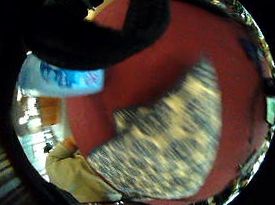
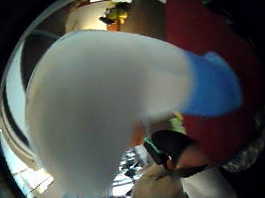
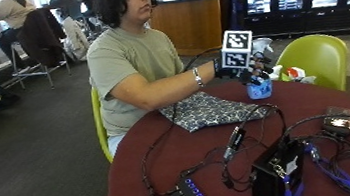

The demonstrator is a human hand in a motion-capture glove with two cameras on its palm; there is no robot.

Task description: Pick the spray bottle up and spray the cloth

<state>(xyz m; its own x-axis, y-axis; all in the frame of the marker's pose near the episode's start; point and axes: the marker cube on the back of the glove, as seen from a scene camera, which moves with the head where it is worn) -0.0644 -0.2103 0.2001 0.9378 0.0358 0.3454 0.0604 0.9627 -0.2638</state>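
A person seated at a round dark-red desk (image 3: pixel 169 154) holds a spray bottle (image 3: pixel 260 86) up off the desk in the gloved right hand (image 3: pixel 242 69), above the far edge of the cloth (image 3: pixel 211 109). The fingers (image 1: pixel 112 24) are curled round the bottle's upper part; the outside view shows its white head above the hand and its pale blue, printed base below. In the thumb side palm view the bottle (image 2: pixel 103 108) fills most of the picture as a smooth white body ending in a blue part. The little finger side palm view shows a blue-and-white printed label (image 1: pixel 65 77) just beside the black fingers. The cloth (image 1: pixel 173 142) lies flat on the desk, patterned in dark blue and cream.
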